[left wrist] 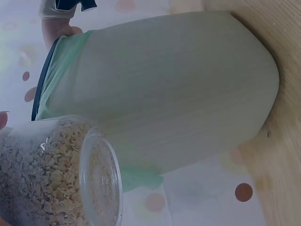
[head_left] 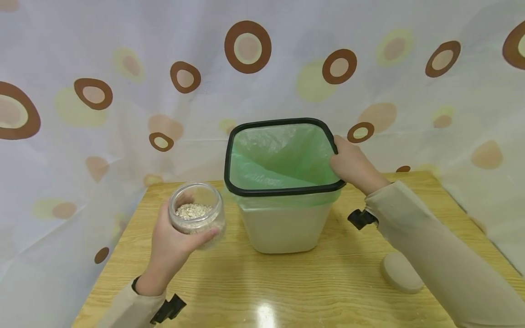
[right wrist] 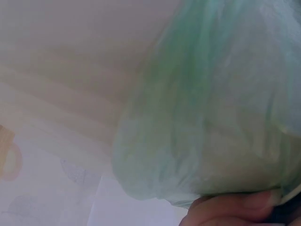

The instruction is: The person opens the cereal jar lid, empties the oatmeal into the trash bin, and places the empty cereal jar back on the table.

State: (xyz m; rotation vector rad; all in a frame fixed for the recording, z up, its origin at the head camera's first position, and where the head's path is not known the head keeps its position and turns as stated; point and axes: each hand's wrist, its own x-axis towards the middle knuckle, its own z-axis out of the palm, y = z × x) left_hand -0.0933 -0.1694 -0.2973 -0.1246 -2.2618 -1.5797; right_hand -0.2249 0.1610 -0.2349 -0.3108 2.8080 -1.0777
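Note:
My left hand [head_left: 174,246] grips a clear jar [head_left: 197,214] without a lid, partly filled with oat flakes [head_left: 193,211]. In the left wrist view the flakes [left wrist: 56,174] show through the wall of the jar. To the right of it, a pale trash bin [head_left: 285,223] stands on the table, lined with a green plastic bag [head_left: 279,159] under a black rim [head_left: 283,191]. My right hand [head_left: 352,164] holds the right side of that rim. Close up in the right wrist view, fingers [right wrist: 235,207] pinch the edge beside the hanging bag [right wrist: 164,141].
A round beige lid-like disc [head_left: 399,272] lies on the wooden table [head_left: 246,291], near the right forearm. Behind the table hangs a white sheet [head_left: 287,27] with brown and yellow spots.

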